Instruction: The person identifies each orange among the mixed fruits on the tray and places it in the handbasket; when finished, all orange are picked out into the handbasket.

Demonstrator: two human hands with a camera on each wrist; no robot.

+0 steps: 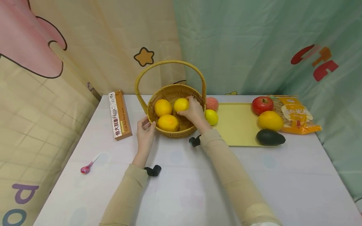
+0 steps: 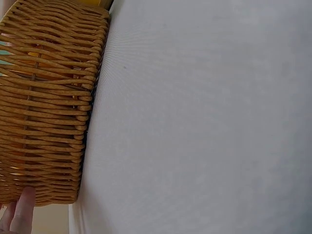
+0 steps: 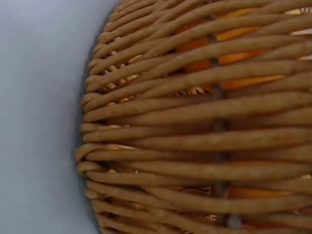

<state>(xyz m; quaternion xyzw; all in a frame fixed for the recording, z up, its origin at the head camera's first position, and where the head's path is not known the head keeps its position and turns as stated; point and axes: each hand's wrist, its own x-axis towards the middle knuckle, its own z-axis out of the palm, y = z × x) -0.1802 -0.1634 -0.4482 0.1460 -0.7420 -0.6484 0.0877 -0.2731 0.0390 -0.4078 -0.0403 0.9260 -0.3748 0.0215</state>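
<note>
A round wicker basket (image 1: 185,134) with a tall arched handle stands near the back of the table. My left hand (image 1: 145,133) holds the basket's left side, thumb by the front rim; its fingertips (image 2: 25,207) touch the weave in the left wrist view. Inside the basket, my right hand (image 1: 195,113) grips a yellow lemon (image 1: 181,104) between thumb and fingers. Beside the lemon lie two orange-yellow fruits, one round (image 1: 163,108) and one longer (image 1: 168,122). In the right wrist view the basket wall (image 3: 195,146) hides the hand.
Right of the basket, a yellow tray (image 1: 234,125) bears a red pomegranate (image 1: 262,105), yellow fruit (image 1: 270,121) and dark avocado (image 1: 270,137). A peach (image 1: 212,104) and yellow-green lemon (image 1: 211,117) sit at its left. Also around: pasta box (image 1: 120,114), lollipop (image 1: 86,169), orange food bag (image 1: 297,116).
</note>
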